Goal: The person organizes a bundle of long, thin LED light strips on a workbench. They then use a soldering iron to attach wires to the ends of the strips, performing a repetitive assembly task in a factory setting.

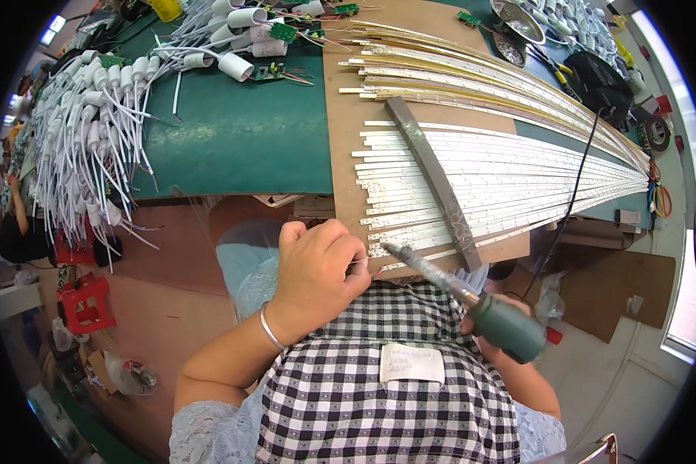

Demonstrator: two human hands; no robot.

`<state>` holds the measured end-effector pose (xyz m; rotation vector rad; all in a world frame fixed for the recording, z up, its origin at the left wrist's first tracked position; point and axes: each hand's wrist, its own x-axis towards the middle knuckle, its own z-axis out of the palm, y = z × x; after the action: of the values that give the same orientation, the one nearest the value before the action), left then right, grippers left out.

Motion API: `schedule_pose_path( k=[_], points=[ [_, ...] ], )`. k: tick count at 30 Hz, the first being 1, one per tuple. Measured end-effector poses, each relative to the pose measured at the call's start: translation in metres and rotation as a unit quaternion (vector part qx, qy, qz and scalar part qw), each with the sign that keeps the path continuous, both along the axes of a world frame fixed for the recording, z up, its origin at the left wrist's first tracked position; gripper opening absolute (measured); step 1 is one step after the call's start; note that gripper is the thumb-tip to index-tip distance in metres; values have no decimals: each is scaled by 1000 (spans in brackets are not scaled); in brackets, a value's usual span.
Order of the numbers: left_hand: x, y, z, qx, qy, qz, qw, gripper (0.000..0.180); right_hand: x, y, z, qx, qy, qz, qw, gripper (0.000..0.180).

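Note:
My left hand point(317, 267) is closed in a pinch at the near left ends of the white LED strips point(495, 166). Between its fingertips are thin wires point(375, 273), partly hidden, one of them red. A soldering iron point(509, 329) with a dark green handle is gripped in my right hand point(496, 359). Its tip points left and lies over the strip ends, just right of my left fingers. Across the fanned strips rests a grey metal bar point(433, 182). Under their left ends is a brown cardboard sheet point(344, 147).
More strips point(456, 69), yellowish and white, lie farther back. White lamp caps with cables point(100, 116) are heaped at the left edge of the green table point(240, 147). Small green circuit boards point(269, 71) lie behind. A metal bowl point(520, 22) and a black cable point(584, 162) are at right.

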<state>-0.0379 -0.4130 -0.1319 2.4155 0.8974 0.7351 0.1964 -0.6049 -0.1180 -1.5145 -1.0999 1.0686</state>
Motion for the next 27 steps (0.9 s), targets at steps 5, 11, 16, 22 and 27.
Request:
schedule_pose_path(
  k=[5, 11, 16, 22, 27],
  points=[
    [0, 1, -1, 3, 1, -4, 1000, 16, 5, -5, 5, -291, -24, -55, 955, 27],
    [0, 1, 1, 9, 10, -5, 1000, 19, -4, -8, -10, 18, -87, 24, 996, 30],
    [0, 1, 2, 12, 13, -4, 1000, 19, 15, -10, -17, 87, -191, 148, 967, 32],
    [1, 0, 2, 1, 9, -4, 1000, 18, 2, -10, -18, 24, 142, 6, 990, 43],
    [0, 1, 2, 0, 8, -5, 1000, 16, -22, 33, -2, 19, 183, 21, 983, 68]
  ],
)
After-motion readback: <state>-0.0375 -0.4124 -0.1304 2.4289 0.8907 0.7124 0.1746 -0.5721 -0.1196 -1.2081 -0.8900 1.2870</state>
